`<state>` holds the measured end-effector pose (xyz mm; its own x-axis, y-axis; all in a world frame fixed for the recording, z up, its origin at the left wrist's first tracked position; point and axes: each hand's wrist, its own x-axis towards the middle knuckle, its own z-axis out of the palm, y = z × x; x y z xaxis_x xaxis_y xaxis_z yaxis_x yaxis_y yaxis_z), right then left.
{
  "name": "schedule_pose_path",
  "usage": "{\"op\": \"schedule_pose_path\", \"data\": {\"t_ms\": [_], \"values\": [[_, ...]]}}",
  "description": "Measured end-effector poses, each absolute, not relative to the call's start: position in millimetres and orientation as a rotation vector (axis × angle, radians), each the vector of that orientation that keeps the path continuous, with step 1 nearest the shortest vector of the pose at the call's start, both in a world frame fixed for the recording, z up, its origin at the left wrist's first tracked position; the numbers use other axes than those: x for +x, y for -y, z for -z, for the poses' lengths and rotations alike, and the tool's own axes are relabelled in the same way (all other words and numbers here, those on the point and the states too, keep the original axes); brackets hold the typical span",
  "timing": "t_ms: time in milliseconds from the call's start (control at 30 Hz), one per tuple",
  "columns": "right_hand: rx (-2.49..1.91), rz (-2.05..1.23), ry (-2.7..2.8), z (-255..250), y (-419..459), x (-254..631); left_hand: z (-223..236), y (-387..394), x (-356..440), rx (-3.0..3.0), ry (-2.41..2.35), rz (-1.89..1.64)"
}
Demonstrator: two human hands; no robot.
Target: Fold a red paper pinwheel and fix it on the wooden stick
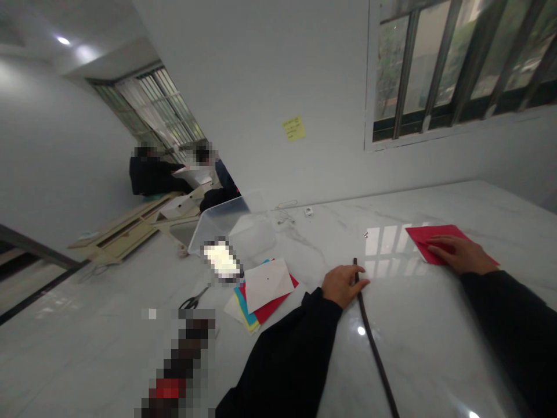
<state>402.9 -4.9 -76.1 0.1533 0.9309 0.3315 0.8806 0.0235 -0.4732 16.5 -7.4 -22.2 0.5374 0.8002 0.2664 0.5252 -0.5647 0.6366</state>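
Little looks done and much left: on the worktop [418, 325], the left hand [340, 285], thumb parted from fingers, straddles the dark strip [372, 341] near its far end, the right hand [467, 254] resting unclenched on separate red paper [439, 231].

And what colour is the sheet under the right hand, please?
The sheet under the right hand is red; the head view shows it.

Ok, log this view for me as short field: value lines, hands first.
left hand: at dark strip, near its far end; grip firmness unclear
right hand: resting on red sheet
paper stack: left of strip, white on top, red, blue and yellow showing beneath
scissors: left of stack
clear bin: beyond scissors
yellow note: on wall
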Motion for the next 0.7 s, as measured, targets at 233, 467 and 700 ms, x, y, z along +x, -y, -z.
{"op": "schedule_pose_path", "data": {"t_ms": [233, 467, 700], "values": [[-2.119, 0.192, 1.498, 69.5, 9.7, 397.8, 19.3, 8.6, 13.2, 2.194, -1.034, -0.917], [-1.682, 0.725, 1.21, 23.0, 24.5, 375.7, 15.3, 7.2, 9.2, 2.148, -1.049, -1.02], [-1.336, 0.217, 0.906, -35.4, 35.2, 279.7, 13.8, 8.0, 11.1, 1.938, -1.033, -1.093]]}}
